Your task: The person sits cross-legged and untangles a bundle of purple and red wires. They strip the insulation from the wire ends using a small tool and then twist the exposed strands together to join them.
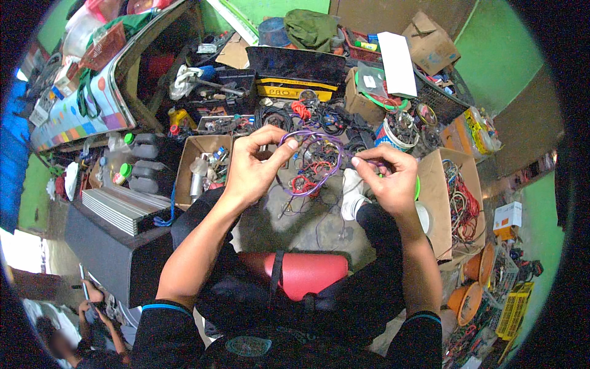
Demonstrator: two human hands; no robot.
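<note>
A loosely coiled purple wire (340, 158) hangs in the air between my two hands. My left hand (257, 165) is closed, pinching the coil's upper left side between thumb and forefinger. On the other side my right hand (392, 179) is closed as well, its thumb and fingertips gripping a stretch of the wire; purple shows between its fingers. Thin dark strands dangle below the hands. Beneath the coil, a tangle of red and dark wires (302, 184) lies on the grey floor. A white sock (352, 194) on my foot is just under my right hand.
Cardboard boxes hold small parts (209, 157) at left and bundled wires (462, 209) at right. A finned metal unit (126, 209) rests on a black box (117, 252). Behind the tangle stand a black-and-yellow toolbox (295, 74) and a bucket (393, 136). Another person (92, 320) is at lower left.
</note>
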